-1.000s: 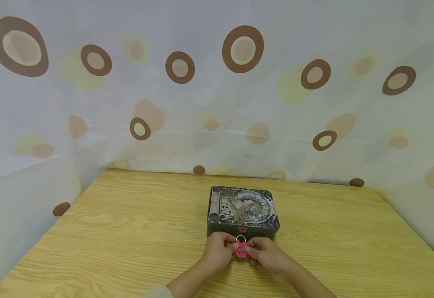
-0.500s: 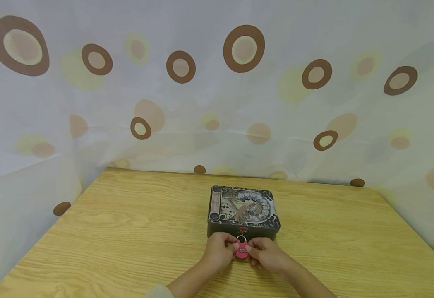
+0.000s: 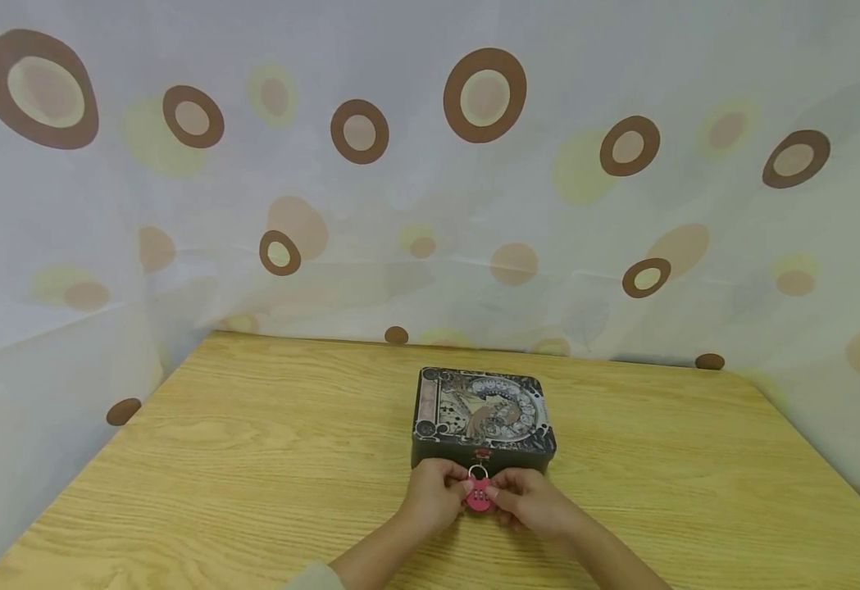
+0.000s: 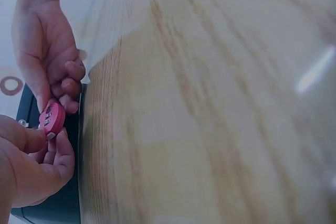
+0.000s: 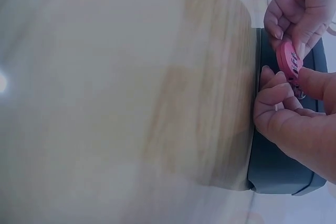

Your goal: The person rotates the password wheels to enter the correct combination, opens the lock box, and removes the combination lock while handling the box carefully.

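A pink combination padlock (image 3: 478,495) with number dials on its face hangs at the front of a dark decorated box (image 3: 484,410). Its silver shackle (image 3: 478,471) rises toward the red clasp (image 3: 482,454) on the box front. From the left, my left hand (image 3: 433,495) pinches the padlock's edge between thumb and fingers. My right hand (image 3: 531,501) pinches the opposite edge, its thumb by the dials. In the left wrist view the padlock (image 4: 52,118) sits between both hands' fingertips, against the box's dark side (image 4: 63,203). The right wrist view shows the padlock (image 5: 290,60) tilted, several dials visible.
The box stands on a wood-grain table (image 3: 289,426), near its front middle. Behind and at both sides hangs a pale curtain (image 3: 400,205) with brown and yellow circles, meeting the table's back edge.
Both hands keep their hold on the padlock with only slight finger movement at the right hand. The box stays in place; the head view shifts very slightly.
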A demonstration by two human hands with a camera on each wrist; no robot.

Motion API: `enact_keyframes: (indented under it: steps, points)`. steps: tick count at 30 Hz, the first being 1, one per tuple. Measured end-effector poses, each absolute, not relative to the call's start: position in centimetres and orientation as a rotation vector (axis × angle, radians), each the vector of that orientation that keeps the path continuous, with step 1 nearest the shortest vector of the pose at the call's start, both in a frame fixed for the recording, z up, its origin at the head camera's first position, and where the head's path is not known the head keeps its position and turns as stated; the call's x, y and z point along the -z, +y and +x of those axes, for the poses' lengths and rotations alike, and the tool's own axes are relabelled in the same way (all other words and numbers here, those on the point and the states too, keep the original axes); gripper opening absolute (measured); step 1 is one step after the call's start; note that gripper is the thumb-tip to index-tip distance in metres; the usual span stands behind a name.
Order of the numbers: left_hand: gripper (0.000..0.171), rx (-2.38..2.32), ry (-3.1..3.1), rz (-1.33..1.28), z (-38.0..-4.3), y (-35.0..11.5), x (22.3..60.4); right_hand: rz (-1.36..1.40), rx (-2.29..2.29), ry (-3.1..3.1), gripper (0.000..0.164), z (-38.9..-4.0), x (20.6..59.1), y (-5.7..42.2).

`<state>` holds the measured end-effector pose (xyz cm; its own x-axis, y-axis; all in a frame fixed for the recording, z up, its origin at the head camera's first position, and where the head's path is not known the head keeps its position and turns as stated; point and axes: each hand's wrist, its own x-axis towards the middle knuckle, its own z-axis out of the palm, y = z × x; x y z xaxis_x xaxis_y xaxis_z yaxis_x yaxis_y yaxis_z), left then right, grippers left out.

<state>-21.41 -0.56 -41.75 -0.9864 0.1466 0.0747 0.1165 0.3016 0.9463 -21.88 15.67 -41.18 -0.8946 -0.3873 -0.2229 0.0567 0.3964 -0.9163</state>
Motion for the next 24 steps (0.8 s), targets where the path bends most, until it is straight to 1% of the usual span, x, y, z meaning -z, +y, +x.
enact_keyframes:
  steps: [8,24]
  points:
    - [0.009,-1.838,2.508,0.264,-21.5,-0.58,41.91,-0.301,1.523,2.252,0.017,-21.93,41.28,15.4]
    - [0.008,-1.811,2.549,0.262,-21.53,-0.51,41.88,-0.29,1.462,2.299,0.017,-21.83,41.01,15.16]
